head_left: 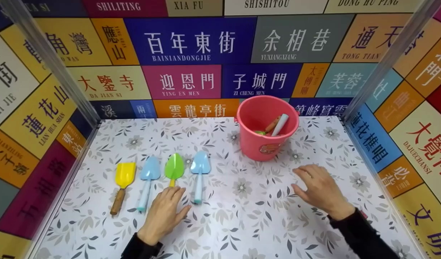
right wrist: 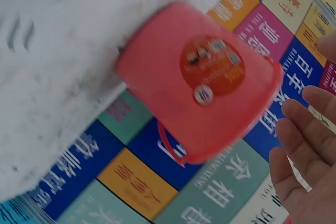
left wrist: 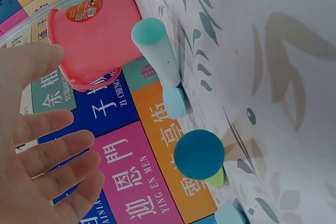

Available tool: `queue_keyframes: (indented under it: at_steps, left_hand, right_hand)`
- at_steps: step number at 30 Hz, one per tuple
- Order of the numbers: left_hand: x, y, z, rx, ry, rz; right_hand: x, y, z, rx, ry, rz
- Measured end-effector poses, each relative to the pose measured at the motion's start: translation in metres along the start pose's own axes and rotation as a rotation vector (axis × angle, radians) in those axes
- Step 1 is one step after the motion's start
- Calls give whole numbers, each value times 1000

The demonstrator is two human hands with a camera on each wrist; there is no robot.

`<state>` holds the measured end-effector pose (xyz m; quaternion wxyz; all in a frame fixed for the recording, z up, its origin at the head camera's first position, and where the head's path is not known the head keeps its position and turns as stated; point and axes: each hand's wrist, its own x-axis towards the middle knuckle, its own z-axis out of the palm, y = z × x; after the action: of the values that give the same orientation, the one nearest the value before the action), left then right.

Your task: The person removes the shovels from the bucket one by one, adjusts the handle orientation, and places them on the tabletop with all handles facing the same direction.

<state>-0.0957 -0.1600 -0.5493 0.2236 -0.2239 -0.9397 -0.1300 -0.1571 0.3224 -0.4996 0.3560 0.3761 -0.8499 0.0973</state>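
My left hand (head_left: 166,208) hovers over the handle end of a green trowel (head_left: 175,166), its fingers loosely extended and holding nothing. Most of that trowel's handle is hidden under the hand; the left wrist view shows its round blue handle end (left wrist: 199,154) apart from the fingers. Light-blue trowels lie on either side, one to the left (head_left: 150,169) and one to the right (head_left: 201,163). Farthest left is a yellow shovel (head_left: 125,174) with a brown handle. My right hand (head_left: 319,187), empty with relaxed fingers, is in the air in front of a pink bucket (head_left: 258,145).
Inside the bucket stand a pale handle (head_left: 280,125), an orange-brown handle (head_left: 272,124) and something green. Printed panels (head_left: 191,39) wall in the back and both sides. A floral cloth (head_left: 220,223) covers the table.
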Motion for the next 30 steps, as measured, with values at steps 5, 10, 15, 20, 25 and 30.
queue_keyframes:
  at_steps: [5, 10, 15, 20, 25, 30]
  left_hand:
    - [-1, -1, -2, -9, -32, -22]
    - [-2, -1, -2, -4, -40, -24]
    - [-2, -1, -1, 4, -24, -16]
    - [-2, -2, 0, 7, -18, -14]
    - [-3, -2, 0, -4, -44, -38]
    - [-6, -1, 1, -3, -68, -60]
  right_hand:
    - [39, 22, -22, -2, -24, -25]
    - [83, 44, -33, -9, -121, 0]
    - [128, 66, -26, -19, -286, 68]
    - [163, 86, -7, -46, -523, 175]
    - [178, 108, 18, -59, -718, 271]
    - [180, 121, 40, -87, -801, 293]
